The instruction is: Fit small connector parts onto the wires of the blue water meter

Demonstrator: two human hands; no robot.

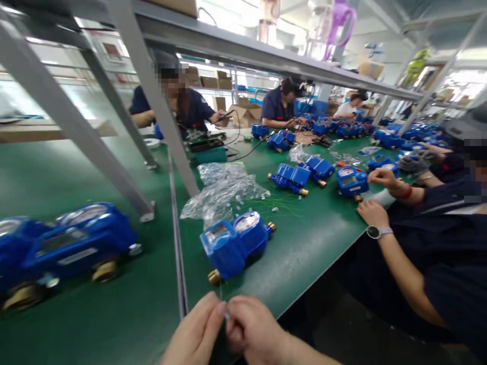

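My left hand and my right hand meet at the near edge of the green table. Both are pinched together on a tiny part with a thin wire running up from it; I cannot make out what it is. Just beyond my fingers lies a blue water meter with brass ends, a round dial and a small screen. It rests on the table, untouched.
More blue meters lie blurred at the left. A clear plastic bag with small parts sits behind the near meter. Grey frame legs stand on the table. A co-worker's hands work at the right; several other people sit further along.
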